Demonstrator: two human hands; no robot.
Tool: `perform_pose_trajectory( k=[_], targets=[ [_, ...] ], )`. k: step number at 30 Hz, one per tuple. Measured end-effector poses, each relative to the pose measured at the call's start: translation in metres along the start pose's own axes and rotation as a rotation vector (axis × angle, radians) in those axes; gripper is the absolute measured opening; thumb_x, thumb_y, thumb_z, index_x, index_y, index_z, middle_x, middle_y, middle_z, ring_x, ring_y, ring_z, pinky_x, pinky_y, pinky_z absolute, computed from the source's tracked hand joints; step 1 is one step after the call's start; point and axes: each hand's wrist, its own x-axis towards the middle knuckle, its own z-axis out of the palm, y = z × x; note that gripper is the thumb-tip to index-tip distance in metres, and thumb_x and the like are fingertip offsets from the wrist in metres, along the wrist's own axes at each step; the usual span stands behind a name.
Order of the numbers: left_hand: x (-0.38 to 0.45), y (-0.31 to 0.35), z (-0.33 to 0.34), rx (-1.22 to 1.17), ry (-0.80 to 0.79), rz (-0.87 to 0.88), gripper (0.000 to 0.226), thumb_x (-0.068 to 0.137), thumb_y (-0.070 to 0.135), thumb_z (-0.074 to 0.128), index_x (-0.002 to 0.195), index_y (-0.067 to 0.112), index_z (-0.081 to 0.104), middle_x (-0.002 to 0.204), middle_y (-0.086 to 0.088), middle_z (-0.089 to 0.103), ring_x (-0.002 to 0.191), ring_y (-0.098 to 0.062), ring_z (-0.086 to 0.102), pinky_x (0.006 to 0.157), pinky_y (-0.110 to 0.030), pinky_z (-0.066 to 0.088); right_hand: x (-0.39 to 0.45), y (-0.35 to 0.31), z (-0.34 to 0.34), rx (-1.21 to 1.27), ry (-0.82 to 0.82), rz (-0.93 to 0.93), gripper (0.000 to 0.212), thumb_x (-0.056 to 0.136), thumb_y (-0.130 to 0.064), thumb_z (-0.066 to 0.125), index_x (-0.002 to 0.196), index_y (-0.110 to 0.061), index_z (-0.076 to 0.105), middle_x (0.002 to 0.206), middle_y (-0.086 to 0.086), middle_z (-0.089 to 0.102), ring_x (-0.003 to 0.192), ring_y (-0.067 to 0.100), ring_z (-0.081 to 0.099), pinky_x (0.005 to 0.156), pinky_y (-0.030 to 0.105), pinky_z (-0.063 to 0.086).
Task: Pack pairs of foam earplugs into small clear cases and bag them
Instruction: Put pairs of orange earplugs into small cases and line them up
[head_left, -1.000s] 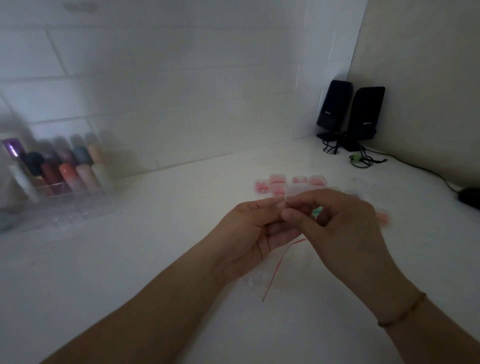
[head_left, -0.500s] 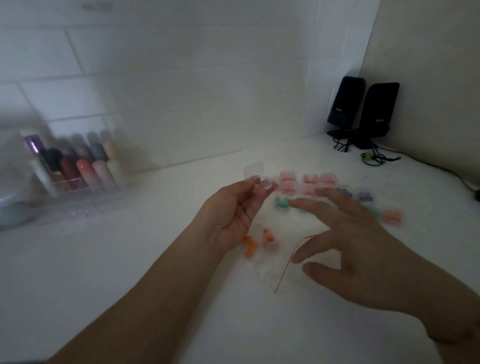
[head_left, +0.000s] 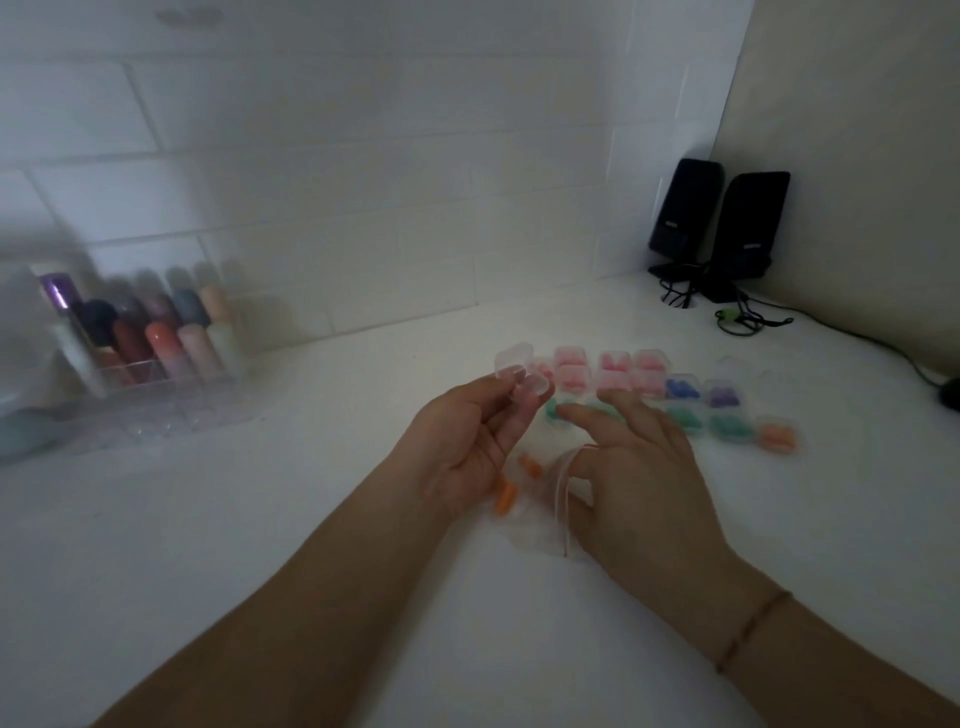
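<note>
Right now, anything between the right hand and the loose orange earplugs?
Yes. The clear bag lies bunched between the right hand and the orange earplugs; whether they sit inside it is unclear. The left hand, holding an open clear case, partly covers them.

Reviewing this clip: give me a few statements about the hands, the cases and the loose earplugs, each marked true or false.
1. The left hand holds an open, empty clear case. True.
2. The right hand grips an orange earplug. False: its fingers are spread over the clear bag, holding no earplug.
3. Two orange earplugs lie loose by the bag. True.
4. The filled cases on the counter all hold pink plugs. False: blue, purple, green and orange also show.
</note>
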Motion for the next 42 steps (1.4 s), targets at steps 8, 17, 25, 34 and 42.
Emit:
perform_pose_trajectory(
  k=[8,17,25,34,42],
  targets=[
    [0.0,0.002,-0.001,0.024,-0.026,-0.009,0.016,0.093,-0.004,0.052,0.105,-0.011,0.059,0.1,-0.027,0.066,0.119,-0.034,0.058,0.072,-0.025,0.058,-0.01,0.041,-0.087,0.671,-0.266,0.104,0.026,0.064,-0.062,0.072,0.072,-0.038,0.074,0.118,-0.033,0.061,0.12,-0.014,0.047,0.104,0.026,0.034],
    [-0.013,-0.01,0.007,0.132,-0.233,-0.211,0.046,0.081,0.005,0.058,0.12,-0.019,0.054,0.099,-0.032,0.065,0.098,-0.022,0.059,0.071,-0.025,0.059,0.002,0.03,-0.054,0.94,0.267,0.228,0.011,0.071,-0.024,0.078,0.073,-0.017,0.07,0.062,-0.002,0.069,0.051,0.01,0.06,0.054,0.017,0.049],
    [-0.017,-0.012,0.008,0.221,-0.236,-0.187,0.043,0.093,0.009,0.05,0.129,-0.015,0.049,0.099,-0.024,0.062,0.063,-0.017,0.071,0.068,-0.024,0.058,0.002,0.03,-0.039,0.598,0.272,0.006,0.019,0.079,-0.006,0.074,0.084,-0.024,0.074,0.077,-0.02,0.067,0.076,0.004,0.065,0.071,0.013,0.051],
    [-0.022,-0.01,0.009,0.318,-0.282,-0.178,0.052,0.08,0.017,0.064,0.122,-0.013,0.058,0.113,-0.026,0.065,0.083,-0.021,0.071,0.076,-0.026,0.059,0.0,0.032,-0.04,0.64,0.204,0.047,0.017,0.072,-0.01,0.079,0.073,-0.026,0.072,0.07,-0.011,0.064,0.068,0.011,0.06,0.06,0.014,0.045],
    [-0.021,-0.012,0.009,0.418,-0.251,-0.058,0.036,0.085,0.002,0.059,0.121,-0.004,0.058,0.111,-0.026,0.068,0.091,-0.028,0.071,0.076,-0.031,0.059,0.004,0.04,-0.048,0.812,0.273,0.305,0.014,0.086,-0.032,0.062,0.074,-0.028,0.068,0.064,-0.009,0.068,0.054,0.005,0.058,0.055,0.019,0.047]
  ],
)
